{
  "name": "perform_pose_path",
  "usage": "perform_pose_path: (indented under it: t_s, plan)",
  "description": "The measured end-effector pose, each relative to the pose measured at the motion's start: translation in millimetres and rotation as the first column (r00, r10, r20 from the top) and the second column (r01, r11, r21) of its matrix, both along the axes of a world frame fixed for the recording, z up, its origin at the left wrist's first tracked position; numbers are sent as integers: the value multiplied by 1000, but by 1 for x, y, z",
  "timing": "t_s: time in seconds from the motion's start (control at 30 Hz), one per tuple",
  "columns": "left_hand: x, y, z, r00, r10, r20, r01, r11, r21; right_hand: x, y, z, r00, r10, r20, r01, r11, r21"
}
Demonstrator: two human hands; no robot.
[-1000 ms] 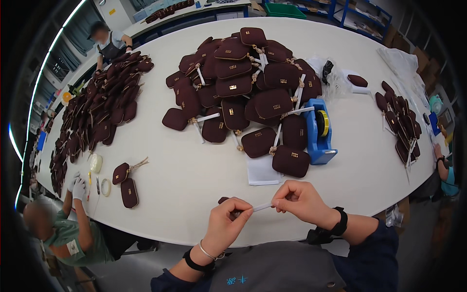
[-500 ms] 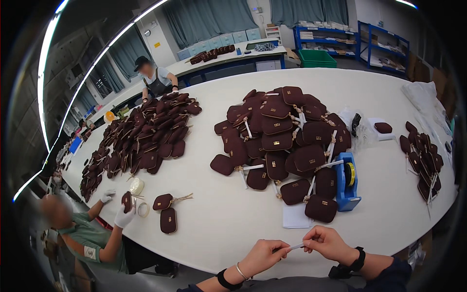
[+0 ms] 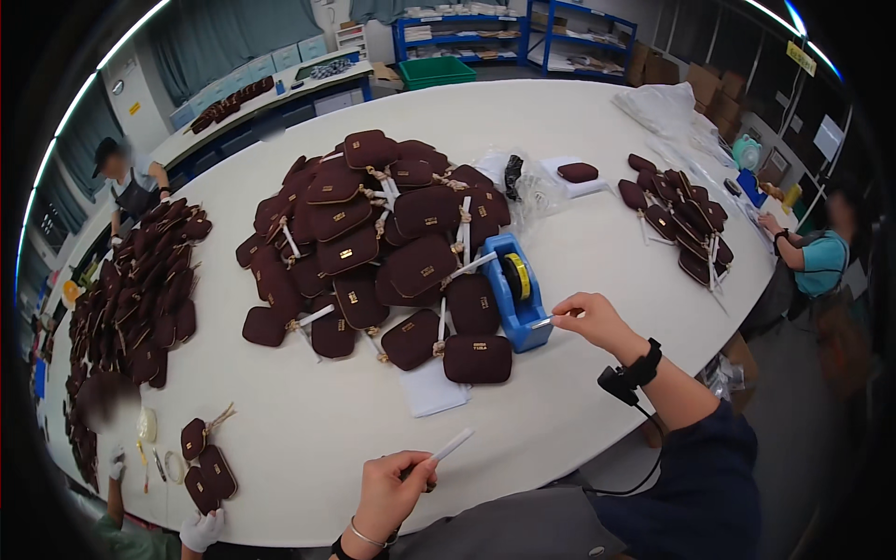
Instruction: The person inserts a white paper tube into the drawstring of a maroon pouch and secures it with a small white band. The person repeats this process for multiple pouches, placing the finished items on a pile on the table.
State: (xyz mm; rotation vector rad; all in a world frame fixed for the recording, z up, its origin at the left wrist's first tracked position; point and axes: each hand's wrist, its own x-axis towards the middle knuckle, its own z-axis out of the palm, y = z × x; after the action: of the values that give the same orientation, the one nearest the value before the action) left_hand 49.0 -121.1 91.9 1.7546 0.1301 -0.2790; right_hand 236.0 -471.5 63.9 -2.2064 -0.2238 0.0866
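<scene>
Head view: a white bench point(image 3: 317, 439) bears piles of maroon zip pouches point(image 3: 350, 247); the person's hands are apart above its near side.
Left hand: the left hand point(image 3: 397, 490) pinches a narrow white strip point(image 3: 454, 444) by its lower end, the free end pointing up and to the right; whatever else lies within the fingers is hidden.
Right hand: thumb and forefinger of the right hand point(image 3: 597, 322) come together at the front end of the blue tape dispenser point(image 3: 519, 317); whether they grip tape is too small to tell.
Dispenser: it stands just right of the central pile, its yellow-centred tape roll point(image 3: 521, 277) on top.
Possible faults: a sideways pull could drag or tip the dispenser into the nearest pouch point(image 3: 478, 358); a loose pinch could let the strip twist or fall; fingertips so near the dispenser's front end could be nicked; the cable point(image 3: 658, 457) below the right wrist might snag on the rim.
Edges: the bench's near rim curves beneath both forearms, so a dropped strip could slide off.
Open room: bare surface lies between the left hand and the white paper sheet point(image 3: 434, 397), and right of the dispenser toward the smaller pile point(image 3: 693, 217); leftward, a co-worker's gloved hand point(image 3: 202, 529) limits reach.
</scene>
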Motion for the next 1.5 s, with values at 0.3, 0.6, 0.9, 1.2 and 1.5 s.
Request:
perform_pose_path:
  t_s: [0.3, 0.6, 0.9, 1.2, 1.5]
  plan:
    - [0, 0, -3, 1000, -2, 5, 2, 1000, -29, 38, -13, -19, 882, 61, -468, 81, 958, 276]
    - [1, 3, -1, 1000, -5, -10, 5, 999, -38, 36, 3, 0, 880, -21, -474, 109, 981, 158]
    - [4, 1, -1, 1000, -13, 5, 13, 999, -48, 13, -4, 8, 815, -69, -575, 285, 913, 293]
    - [14, -4, -3, 999, -35, -30, 33, 998, -62, -18, -2, -57, 548, 43, -835, 487, 796, 361]
    - [24, -4, -4, 987, -146, -66, 148, 989, 25, -86, 104, 41, 755, 487, -438, -90, 740, 667]
